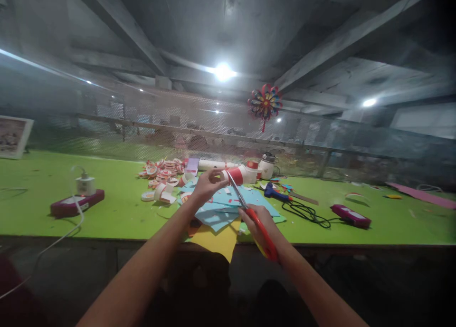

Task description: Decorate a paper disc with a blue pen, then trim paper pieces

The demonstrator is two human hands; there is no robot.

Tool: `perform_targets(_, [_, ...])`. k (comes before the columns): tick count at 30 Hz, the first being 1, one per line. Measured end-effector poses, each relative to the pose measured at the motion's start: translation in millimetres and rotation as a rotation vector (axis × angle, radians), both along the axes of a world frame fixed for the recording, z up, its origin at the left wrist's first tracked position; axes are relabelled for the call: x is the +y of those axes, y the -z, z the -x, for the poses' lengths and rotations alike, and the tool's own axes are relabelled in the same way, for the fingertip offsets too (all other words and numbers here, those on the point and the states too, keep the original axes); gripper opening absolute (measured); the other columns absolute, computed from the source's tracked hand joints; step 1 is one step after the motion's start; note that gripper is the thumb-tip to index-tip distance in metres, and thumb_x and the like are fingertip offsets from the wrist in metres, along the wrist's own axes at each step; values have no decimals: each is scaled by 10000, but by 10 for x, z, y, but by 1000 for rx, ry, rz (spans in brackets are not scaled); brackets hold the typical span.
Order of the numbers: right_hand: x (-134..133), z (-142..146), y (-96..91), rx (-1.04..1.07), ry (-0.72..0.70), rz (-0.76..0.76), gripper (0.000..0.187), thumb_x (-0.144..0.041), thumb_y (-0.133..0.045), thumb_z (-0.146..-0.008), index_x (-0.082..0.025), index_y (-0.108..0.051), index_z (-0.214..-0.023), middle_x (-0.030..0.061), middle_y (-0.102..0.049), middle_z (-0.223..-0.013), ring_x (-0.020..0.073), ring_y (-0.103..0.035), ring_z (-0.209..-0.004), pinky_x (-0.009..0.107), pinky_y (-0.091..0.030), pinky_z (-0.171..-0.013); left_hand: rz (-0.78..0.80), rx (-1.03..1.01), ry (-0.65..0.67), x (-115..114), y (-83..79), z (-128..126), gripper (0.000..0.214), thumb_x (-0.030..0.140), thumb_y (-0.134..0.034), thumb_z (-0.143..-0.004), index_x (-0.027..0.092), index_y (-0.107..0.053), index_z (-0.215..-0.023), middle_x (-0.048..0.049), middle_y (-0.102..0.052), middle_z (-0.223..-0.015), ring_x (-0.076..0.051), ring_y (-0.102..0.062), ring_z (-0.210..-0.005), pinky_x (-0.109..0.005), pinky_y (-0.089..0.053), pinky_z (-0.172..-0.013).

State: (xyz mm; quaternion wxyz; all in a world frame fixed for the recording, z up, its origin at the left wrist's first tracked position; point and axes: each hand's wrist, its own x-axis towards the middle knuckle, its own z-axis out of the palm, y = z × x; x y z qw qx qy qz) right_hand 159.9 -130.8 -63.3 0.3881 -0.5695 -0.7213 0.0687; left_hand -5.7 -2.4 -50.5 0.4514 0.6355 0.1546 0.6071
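Observation:
My left hand point(205, 187) grips the rim end of a red and white paper cup point(238, 175) that lies on its side in the air above the table. In my right hand point(262, 216) are scissors point(264, 235) with red and yellow handles. Their metal blades point up and away from me, and the tips reach the cup near its rim. Whether the blades are cutting into the wall cannot be made out. Under both hands lie light blue paper sheets point(217, 217) with small scraps on them, and a yellow sheet point(217, 239) hangs over the front edge.
A pile of red and white paper pieces point(166, 168) and cut cup rings point(164, 194) lie left of the papers. To the right are a blue glue gun point(274, 192), its black cable point(308, 213) and a purple power strip point(351, 216). Another strip point(76, 203) stands left.

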Motion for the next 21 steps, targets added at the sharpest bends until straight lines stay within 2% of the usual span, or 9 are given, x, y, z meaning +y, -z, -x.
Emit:
perform_targets(6, [-7, 11, 25, -14, 19, -20, 301, -418, -426, -807, -220, -401, -582, 16, -490, -562, 159, -456, -562, 274, -327, -565, 16, 6, 42, 8, -6, 15, 600, 333, -861, -596, 141, -648, -1122, -122, -686, -1144, -247, -714, -844, -381, -608, -708])
perform_targets(15, [13, -56, 5, -35, -21, -6, 320, -455, -454, -837, -205, -519, -648, 6, -530, -575, 154, -507, -536, 251, -370, -527, -48, 8, 25, 72, 7, -2, 606, 281, -872, -560, 123, -648, -1100, -121, -736, -1007, -259, -712, -881, -365, -582, -758])
perform_targets(21, [31, -65, -47, -54, -6, -7, 333, -445, -446, -841, -202, -511, -623, 23, -566, -593, 160, -517, -570, 259, -375, -558, -106, 9, 8, 39, 1, -21, 569, 266, -857, -590, 134, -637, -1098, -121, -731, -1032, -254, -695, -962, -367, -551, -842])
